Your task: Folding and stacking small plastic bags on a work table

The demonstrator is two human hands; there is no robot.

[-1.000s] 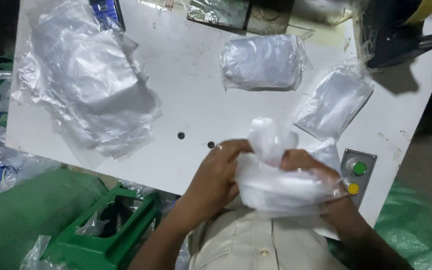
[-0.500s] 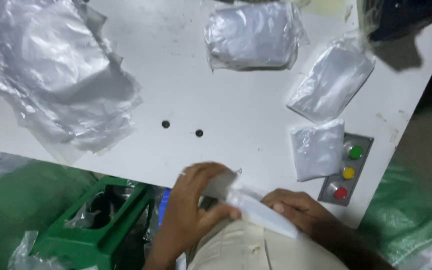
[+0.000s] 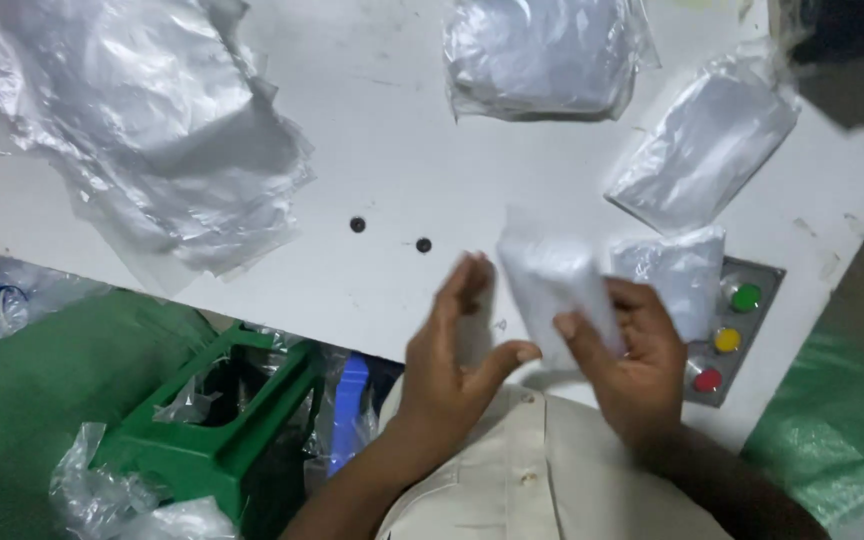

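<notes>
My right hand (image 3: 632, 360) grips a white folded packet in clear plastic (image 3: 552, 290) and holds it upright over the near edge of the white table (image 3: 392, 160). My left hand (image 3: 457, 340) is beside the packet with its fingers spread, the thumb almost touching the packet's lower end. Just right of the packet, a small bagged white item (image 3: 677, 275) lies on the table by a grey button panel (image 3: 727, 335) with green, yellow and red buttons.
A heap of loose clear plastic bags (image 3: 142, 120) covers the table's left side. Two more bagged white items lie at the top centre (image 3: 542, 55) and upper right (image 3: 702, 145). A green crate (image 3: 222, 420) stands below the table's near edge.
The packet has gone from low against my body up over the table's edge. My left hand has let go of it and spread its fingers; the view has shifted closer.
</notes>
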